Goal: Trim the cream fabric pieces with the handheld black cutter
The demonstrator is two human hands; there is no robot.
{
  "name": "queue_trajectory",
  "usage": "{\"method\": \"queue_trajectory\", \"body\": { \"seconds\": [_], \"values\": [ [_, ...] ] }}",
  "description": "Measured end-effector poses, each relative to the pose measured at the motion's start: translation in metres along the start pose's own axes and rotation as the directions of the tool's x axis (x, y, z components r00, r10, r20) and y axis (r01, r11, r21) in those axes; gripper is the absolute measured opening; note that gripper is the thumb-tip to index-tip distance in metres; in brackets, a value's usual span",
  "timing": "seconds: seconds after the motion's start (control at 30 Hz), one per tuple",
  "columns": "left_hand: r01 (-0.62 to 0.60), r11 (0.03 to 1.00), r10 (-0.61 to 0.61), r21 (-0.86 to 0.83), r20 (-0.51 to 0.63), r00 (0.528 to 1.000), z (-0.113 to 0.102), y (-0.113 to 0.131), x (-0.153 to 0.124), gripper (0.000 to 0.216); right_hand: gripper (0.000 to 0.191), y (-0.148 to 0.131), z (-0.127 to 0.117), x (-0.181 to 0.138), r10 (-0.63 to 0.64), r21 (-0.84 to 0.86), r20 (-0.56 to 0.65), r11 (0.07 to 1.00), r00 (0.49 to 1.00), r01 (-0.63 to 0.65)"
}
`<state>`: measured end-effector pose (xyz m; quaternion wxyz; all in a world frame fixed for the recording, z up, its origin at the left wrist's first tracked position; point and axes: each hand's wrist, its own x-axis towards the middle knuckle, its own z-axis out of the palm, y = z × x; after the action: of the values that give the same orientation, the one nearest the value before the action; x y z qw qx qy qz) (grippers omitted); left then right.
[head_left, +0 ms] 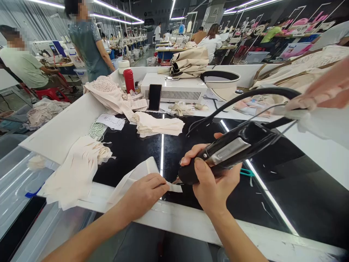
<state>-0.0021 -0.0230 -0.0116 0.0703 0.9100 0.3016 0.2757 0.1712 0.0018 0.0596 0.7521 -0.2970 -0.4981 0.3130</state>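
My right hand (211,178) is closed around a black hand-held cutting tool (234,147) with a metal plate and a black hose running back. Its tip sits at the end of a white fabric strip (174,188). My left hand (145,193) lies curled on a pale fabric piece (136,173), fingertips pressing the strip down on the glossy black tabletop (286,189). Both hands are near the table's front edge.
Stacks of cream fabric pieces (79,167) lie at left and at mid-table (156,125). A phone (155,96), red bottle (129,80) and white machine box (177,89) stand at the back. Another person's hand (324,91) reaches in at right. Workers sit behind.
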Motion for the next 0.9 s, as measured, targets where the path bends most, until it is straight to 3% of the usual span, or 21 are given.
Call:
{"method": "queue_trajectory", "body": {
  "seconds": [0.2, 0.37, 0.57, 0.9],
  "values": [
    [0.008, 1.0, -0.008, -0.008, 0.006, 1.0, 0.002, -0.002, -0.003, 0.017, 0.046, -0.003, -0.011, -0.001, -0.003, -0.022, -0.016, 1.0, 1.0, 0.003],
    [0.038, 0.999, -0.038, -0.014, 0.048, 0.998, 0.0, 0.001, -0.002, 0.02, 0.049, -0.008, -0.019, -0.006, 0.012, 0.036, 0.039, 0.999, 0.999, -0.013],
    [0.058, 0.995, -0.068, 0.084, 0.115, 0.991, -0.004, 0.007, 0.002, 0.041, 0.048, -0.009, -0.022, -0.009, 0.003, 0.075, 0.048, 0.997, 0.999, -0.006],
    [0.027, 0.991, -0.038, 0.129, 0.086, 0.996, -0.005, 0.009, 0.0, 0.034, 0.046, -0.007, -0.02, -0.009, 0.01, 0.07, 0.047, 0.997, 0.999, -0.013]
  ]
}}
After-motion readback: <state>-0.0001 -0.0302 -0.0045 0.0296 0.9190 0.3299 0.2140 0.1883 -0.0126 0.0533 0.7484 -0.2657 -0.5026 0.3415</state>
